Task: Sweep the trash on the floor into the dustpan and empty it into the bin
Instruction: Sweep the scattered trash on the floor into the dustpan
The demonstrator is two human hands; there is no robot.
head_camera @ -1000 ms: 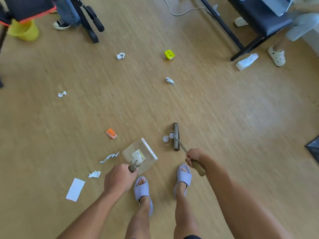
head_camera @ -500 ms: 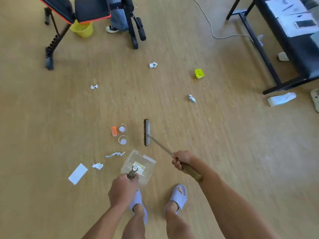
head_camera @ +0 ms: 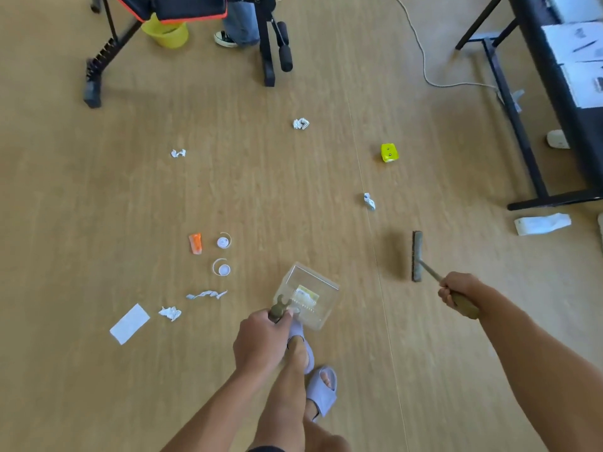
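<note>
My left hand (head_camera: 261, 344) grips the handle of a clear plastic dustpan (head_camera: 308, 295) that holds a yellow-and-white scrap. My right hand (head_camera: 456, 290) grips the handle of a small brush, whose head (head_camera: 416, 256) is out to the right, above the floor with its shadow to its left. Trash lies on the wooden floor: two white bottle caps (head_camera: 224, 242) (head_camera: 224, 269), an orange wrapper (head_camera: 195, 243), a twisted paper strip (head_camera: 206, 294), crumpled papers (head_camera: 170, 313) (head_camera: 178, 153) (head_camera: 301, 123) (head_camera: 369, 201), a flat white card (head_camera: 130, 323) and a yellow cube (head_camera: 389, 153). A yellow bin (head_camera: 167, 34) stands at the far left.
A black exercise bench frame (head_camera: 269, 53) stands by the bin, with a person's jeans and sneaker (head_camera: 225, 39) behind it. A black table's legs (head_camera: 518, 132), a cable (head_camera: 424, 60) and a white crumpled bag (head_camera: 541, 223) are at the right. My slippered feet (head_camera: 321, 391) are below the dustpan.
The brush has swung from beside the bottle caps out to the right, away from the trash. The dustpan stays near my feet; the view has shifted.
</note>
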